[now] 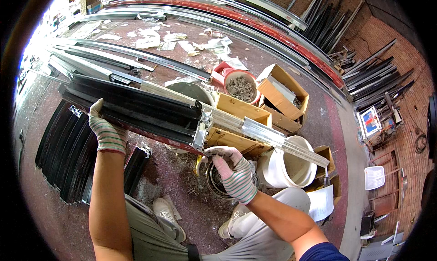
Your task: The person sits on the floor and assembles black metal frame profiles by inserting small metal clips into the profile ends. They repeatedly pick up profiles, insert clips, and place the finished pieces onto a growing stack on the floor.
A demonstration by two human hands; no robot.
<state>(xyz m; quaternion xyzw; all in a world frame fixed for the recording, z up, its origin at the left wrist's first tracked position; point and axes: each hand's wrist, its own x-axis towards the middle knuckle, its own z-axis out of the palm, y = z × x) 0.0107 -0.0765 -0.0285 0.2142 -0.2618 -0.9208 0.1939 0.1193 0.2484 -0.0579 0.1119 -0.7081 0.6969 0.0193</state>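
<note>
A long black metal profile (136,104) with a bare silvery cut end lies across a pale wooden beam in front of me. My left hand (108,132), in a white glove with green stripes, grips its near edge toward the left, thumb on top. At the profile's right end, by its lower corner, my right hand (233,173) is closed in a pinch, in a matching glove. Something small and dark shows at its fingertips, too small to name. Below that hand stands a round metal container (216,181), partly covered by it.
A stack of black profiles (68,151) lies at left. Beyond the beam (300,152) are a red-rimmed bucket (241,85) of scraps and a cardboard box (287,94). A white bucket (291,163) stands under the beam at right. Papers (177,40) litter the far floor.
</note>
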